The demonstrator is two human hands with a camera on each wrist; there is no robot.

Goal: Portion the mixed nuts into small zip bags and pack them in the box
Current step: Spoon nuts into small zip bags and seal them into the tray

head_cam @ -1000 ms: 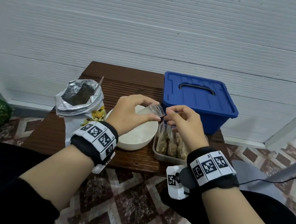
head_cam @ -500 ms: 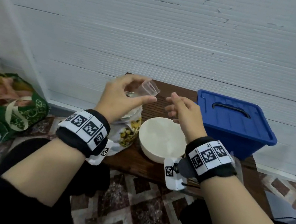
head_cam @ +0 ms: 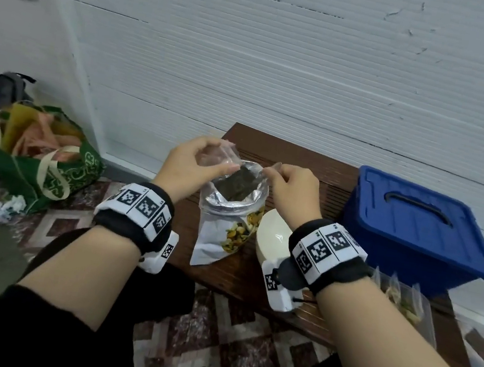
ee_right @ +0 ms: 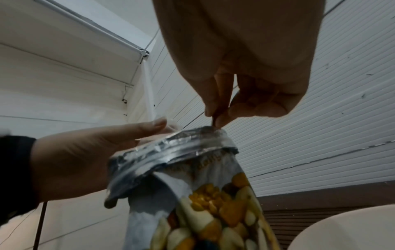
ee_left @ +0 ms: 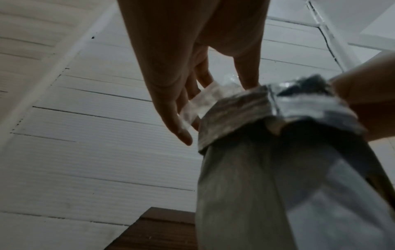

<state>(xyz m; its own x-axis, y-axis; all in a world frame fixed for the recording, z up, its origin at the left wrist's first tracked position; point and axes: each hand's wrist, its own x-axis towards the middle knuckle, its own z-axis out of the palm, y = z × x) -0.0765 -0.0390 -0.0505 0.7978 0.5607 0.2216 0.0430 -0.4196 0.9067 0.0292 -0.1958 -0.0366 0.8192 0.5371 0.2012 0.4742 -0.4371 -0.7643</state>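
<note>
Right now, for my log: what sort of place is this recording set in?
Probably a home, a floor-level corner and not a workshop: a low wooden table stands against a white panelled wall on a patterned tile floor, and a stuffed green shopping bag sits on the floor at left.

One nut pouch (head_cam: 230, 213), one bowl (head_cam: 271, 239), one box (head_cam: 416, 228)

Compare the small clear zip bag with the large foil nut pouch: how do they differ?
The small clear zip bag is transparent and looks empty, held up by the left hand; the large foil nut pouch is opaque, silver-lined and printed, and stands on the wooden bench. Both are open at the top.
</note>
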